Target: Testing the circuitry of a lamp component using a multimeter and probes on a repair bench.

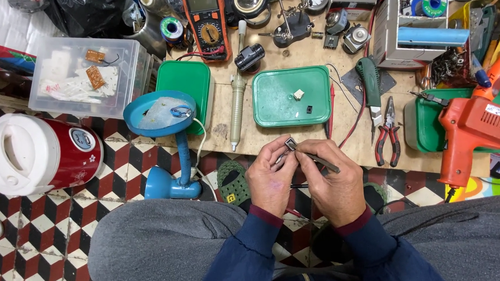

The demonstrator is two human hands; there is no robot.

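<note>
While left hand [271, 181] pinches a small square metal part [290, 143], right hand [334, 181] grips slim tweezers [319, 160] — steel.

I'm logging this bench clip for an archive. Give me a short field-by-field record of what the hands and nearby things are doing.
left hand: pinches a small dark component
right hand: holds tweezers, tips at the component
green tray: on the wooden board just beyond the hands, holding two tiny parts
pliers: red-handled, right of the tray
orange power tool: far right
blue lamp: left of the hands
</note>
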